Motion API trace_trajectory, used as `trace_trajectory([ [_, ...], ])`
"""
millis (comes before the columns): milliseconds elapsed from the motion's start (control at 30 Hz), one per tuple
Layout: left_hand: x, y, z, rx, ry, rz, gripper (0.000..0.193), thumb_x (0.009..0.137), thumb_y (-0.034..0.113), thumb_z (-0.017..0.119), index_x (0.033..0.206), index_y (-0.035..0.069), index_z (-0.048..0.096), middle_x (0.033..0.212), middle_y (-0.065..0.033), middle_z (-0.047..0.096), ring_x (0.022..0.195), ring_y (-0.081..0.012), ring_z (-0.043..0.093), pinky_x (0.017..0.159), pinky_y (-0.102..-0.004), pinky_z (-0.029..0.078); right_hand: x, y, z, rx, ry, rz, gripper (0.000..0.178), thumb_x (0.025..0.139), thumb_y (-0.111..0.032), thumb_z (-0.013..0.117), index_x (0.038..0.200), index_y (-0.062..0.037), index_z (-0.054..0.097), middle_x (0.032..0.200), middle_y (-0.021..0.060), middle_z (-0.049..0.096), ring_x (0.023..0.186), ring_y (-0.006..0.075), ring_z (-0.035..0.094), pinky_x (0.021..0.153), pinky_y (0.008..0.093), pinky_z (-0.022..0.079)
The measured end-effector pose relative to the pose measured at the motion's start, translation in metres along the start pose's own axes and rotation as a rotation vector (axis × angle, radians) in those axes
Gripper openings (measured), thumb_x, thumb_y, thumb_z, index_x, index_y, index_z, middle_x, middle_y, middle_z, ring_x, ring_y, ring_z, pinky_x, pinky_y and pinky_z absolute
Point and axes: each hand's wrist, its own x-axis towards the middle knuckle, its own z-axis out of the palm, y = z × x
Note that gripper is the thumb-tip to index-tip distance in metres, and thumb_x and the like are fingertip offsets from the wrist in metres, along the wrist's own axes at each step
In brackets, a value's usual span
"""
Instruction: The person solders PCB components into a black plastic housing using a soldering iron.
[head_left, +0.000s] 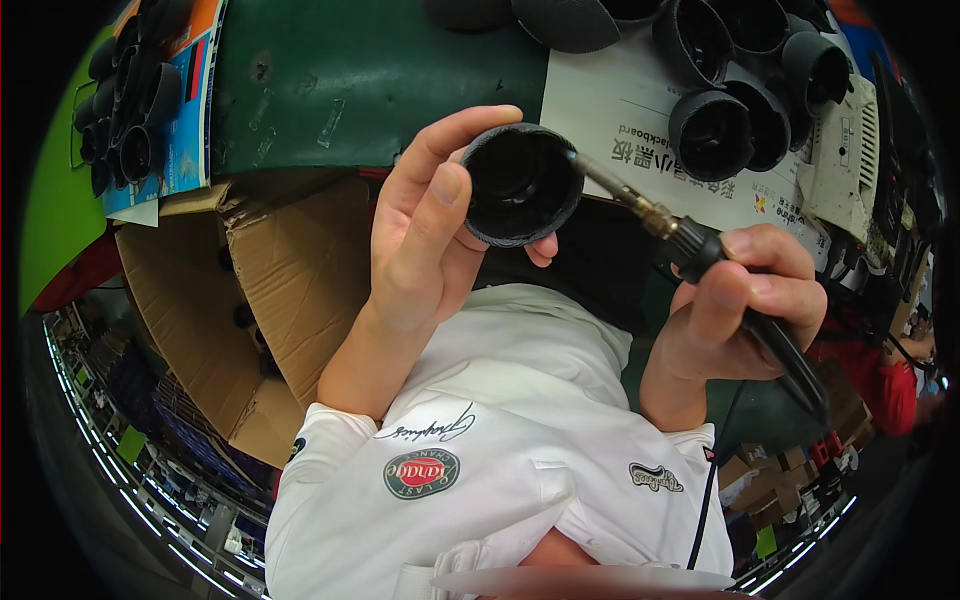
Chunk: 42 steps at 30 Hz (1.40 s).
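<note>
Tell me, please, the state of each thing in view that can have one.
Left hand, gripping the black cup
Black cup, held, mouth toward the camera
Right hand, gripping the pen-shaped tool
Pen-shaped tool, held, tip by the cup's rim; heat unclear
Other black cups, not held
Cardboard box, open
Beige device, on or off unclear

**Factory workshop, and you're right in the middle of it!**

Here's a worn green workbench (380, 80) at twelve o'clock, matching dark cups (710, 130) massed at two and more at ten. A soldering-style iron (690, 245) is out between two and three, an open cardboard box (300, 270) at nine. Beyond your bench, strip lights (130, 502) streak past eight, cartons (775, 490) crowd four, a co-worker's red sleeve (897, 395) shows just past three!
</note>
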Motion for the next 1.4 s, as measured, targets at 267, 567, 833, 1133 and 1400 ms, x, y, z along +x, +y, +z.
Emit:
trace_trajectory([
  [267, 0.002, 0.010, 0.011, 0.037, 0.069, -0.078, 0.048, 0.095, 0.034, 0.036, 0.132, 0.002, 0.033, 0.116, -0.0313, 0.049, 0.072, -0.0289, 0.063, 0.058, -0.0372, 0.056, -0.005, -0.007, -0.001, 0.060, 0.016, 0.048, 0.031, 0.074, -0.012, 0.077, 0.085, -0.0093, 0.048, 0.080, 0.0115, 0.059, 0.061, 0.0121, 0.056, 0.053, 0.0192, 0.046],
  [567, -0.001, 0.010, 0.014, 0.128, 0.081, -0.061, 0.031, 0.092, 0.020, 0.043, 0.119, 0.004, 0.040, 0.103, -0.0240, 0.052, 0.068, -0.0254, 0.060, 0.054, -0.0345, 0.055, -0.006, -0.017, -0.009, 0.088, 0.139, 0.200, 0.036, 0.080, -0.031, 0.071, 0.084, -0.0115, 0.041, 0.083, 0.0084, 0.052, 0.055, 0.0119, 0.052, 0.044, 0.0195, 0.047],
  [833, -0.002, 0.011, 0.014, 0.176, 0.134, 0.029, 0.020, 0.091, 0.011, 0.049, 0.109, 0.003, 0.047, 0.091, -0.0166, 0.058, 0.062, -0.0164, 0.058, 0.043, -0.0249, 0.047, -0.005, -0.013, -0.015, 0.142, 0.082, 0.122, 0.027, 0.087, -0.024, 0.064, 0.080, -0.0047, 0.046, 0.085, 0.0101, 0.048, 0.058, 0.0123, 0.052, 0.054, 0.0189, 0.047],
  [1133, -0.002, 0.010, 0.012, 0.182, 0.155, 0.041, 0.018, 0.090, 0.013, 0.053, 0.104, 0.002, 0.050, 0.083, -0.0094, 0.060, 0.059, -0.0110, 0.056, 0.042, -0.0220, 0.044, -0.007, -0.013, -0.011, 0.161, 0.076, 0.131, 0.026, 0.085, -0.023, 0.066, 0.080, -0.0053, 0.048, 0.085, 0.0100, 0.048, 0.059, 0.0122, 0.053, 0.054, 0.0189, 0.047],
  [1400, -0.003, 0.009, 0.011, 0.199, 0.161, 0.038, 0.016, 0.089, 0.013, 0.054, 0.101, 0.003, 0.052, 0.082, -0.0077, 0.060, 0.057, -0.0093, 0.055, 0.042, -0.0208, 0.041, -0.007, -0.013, -0.009, 0.129, 0.063, 0.137, 0.028, 0.084, -0.025, 0.067, 0.081, -0.0065, 0.047, 0.084, 0.0107, 0.049, 0.058, 0.0131, 0.052, 0.051, 0.0188, 0.046],
])
